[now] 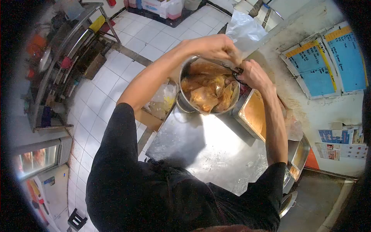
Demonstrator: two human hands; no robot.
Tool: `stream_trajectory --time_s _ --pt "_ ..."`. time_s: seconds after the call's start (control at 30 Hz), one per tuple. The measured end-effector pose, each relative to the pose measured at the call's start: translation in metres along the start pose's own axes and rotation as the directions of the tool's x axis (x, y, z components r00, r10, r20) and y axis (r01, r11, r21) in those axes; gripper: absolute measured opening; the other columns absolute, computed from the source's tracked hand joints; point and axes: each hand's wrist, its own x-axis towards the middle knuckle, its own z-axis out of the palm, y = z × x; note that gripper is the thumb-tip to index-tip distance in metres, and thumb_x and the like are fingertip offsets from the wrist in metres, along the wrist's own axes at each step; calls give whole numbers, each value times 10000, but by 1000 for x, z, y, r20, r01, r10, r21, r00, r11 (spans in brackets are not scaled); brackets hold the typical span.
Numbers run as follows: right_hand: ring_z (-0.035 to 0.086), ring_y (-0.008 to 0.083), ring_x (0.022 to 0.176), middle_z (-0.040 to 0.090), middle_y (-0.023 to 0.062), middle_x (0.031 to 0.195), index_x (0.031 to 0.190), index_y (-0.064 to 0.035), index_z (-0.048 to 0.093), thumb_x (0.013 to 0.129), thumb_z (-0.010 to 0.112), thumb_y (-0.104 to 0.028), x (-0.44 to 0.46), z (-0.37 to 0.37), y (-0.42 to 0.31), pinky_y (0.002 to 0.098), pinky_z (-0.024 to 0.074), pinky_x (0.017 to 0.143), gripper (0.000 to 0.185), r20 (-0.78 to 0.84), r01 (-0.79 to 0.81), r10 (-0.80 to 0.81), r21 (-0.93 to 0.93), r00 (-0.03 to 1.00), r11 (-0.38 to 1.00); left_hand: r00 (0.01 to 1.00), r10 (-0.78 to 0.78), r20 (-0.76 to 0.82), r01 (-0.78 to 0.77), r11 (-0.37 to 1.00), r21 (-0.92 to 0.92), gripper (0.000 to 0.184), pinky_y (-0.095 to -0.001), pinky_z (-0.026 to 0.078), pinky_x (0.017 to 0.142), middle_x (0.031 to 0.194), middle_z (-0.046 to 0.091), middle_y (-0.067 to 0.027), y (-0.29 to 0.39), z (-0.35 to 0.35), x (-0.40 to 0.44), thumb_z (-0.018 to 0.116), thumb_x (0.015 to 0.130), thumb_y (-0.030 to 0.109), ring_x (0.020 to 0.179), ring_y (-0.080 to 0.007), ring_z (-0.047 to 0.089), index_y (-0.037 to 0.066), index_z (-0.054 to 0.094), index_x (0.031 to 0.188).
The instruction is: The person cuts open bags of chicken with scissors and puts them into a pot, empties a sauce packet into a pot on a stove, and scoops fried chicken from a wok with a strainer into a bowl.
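Ahead of me stands a round metal pot (187,103) filled with bags of brown food (205,98), which look like clear plastic with sauce inside. Over the pot's far right rim, my left hand (225,48) is closed in a pinch; what its fingertips hold is too small to make out. Right beside it, my right hand (255,75) wraps around a black-handled tool (239,72) at the rim. Its working end is unclear, so I cannot tell the exact kind. The fingertips of both hands almost meet.
The pot rests on a steel table (208,154). Right of it is a rectangular tray (253,112) of orange-brown contents. Left, below table height, sits a box with plastic bags (162,100). A white plastic bag (245,29) lies beyond; blue note sheets (313,69) hang on the right wall.
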Motion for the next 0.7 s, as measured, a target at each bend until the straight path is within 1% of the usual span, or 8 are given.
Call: stream_trajectory --time_s 0.03,0.17,0.23,0.3,0.37,0.43,0.57,0.7 --pt "618 377 757 642 205 806 1027 -42 657 684 708 -39 0 9 4 426 500 702 348 4 2 -2 2 1000 1000 992 -113 -52 100 975 -198 234 -298 486 736 904 692 -70 2 -2 -3 644 868 238 810 -142 628 73 696 1025" --pt "624 357 691 633 193 734 1053 -109 667 704 709 -110 -8 44 -1 433 507 667 351 -119 126 -123 22 985 992 840 -424 -339 296 881 -369 247 -261 483 761 948 697 -70 33 -34 -22 648 886 224 841 -85 614 56 673 1065" --pt "626 346 685 633 190 732 1062 -115 664 688 713 -103 -19 65 -7 431 509 662 377 -114 117 -110 58 987 991 635 -338 -694 298 937 -184 311 -246 474 728 908 692 -57 41 -41 -53 630 902 300 781 -74 603 50 658 1084" --pt "636 328 748 658 165 808 1080 -127 652 656 714 -88 -33 87 -7 429 512 684 430 -179 159 -158 -6 971 987 448 -584 -677 571 769 -286 353 -282 467 759 906 682 -92 53 -28 -105 603 905 354 816 -116 608 52 656 1079" --pt "604 328 822 668 135 882 1075 -147 639 623 698 -33 -48 103 -12 413 494 759 470 -180 95 -92 10 979 995 289 -660 -693 773 588 -238 407 -355 458 797 899 659 -142 22 12 -165 584 901 398 865 -209 616 33 647 1071" --pt "594 333 863 670 125 884 1091 -152 615 616 702 -28 -56 118 -13 413 492 774 499 -216 79 -54 112 975 991 303 -724 -619 906 421 -50 398 -423 444 879 997 627 -193 -32 67 -233 581 895 334 981 -362 567 -24 600 1068" --pt "592 333 865 663 146 884 1090 -133 600 618 701 -23 -57 127 -10 412 485 785 495 -264 32 3 128 964 991 262 -588 -765 932 359 44 359 -435 448 868 1070 600 -186 -54 114 -249 589 891 288 1021 -350 560 -11 588 1090" --pt "622 296 799 656 147 850 1045 -107 587 659 701 -23 -55 112 -19 401 484 752 411 -282 70 -30 133 959 989 298 -383 -875 717 694 -60 268 -381 486 845 1032 607 -157 -38 64 -165 634 856 189 970 -309 599 19 614 1063"
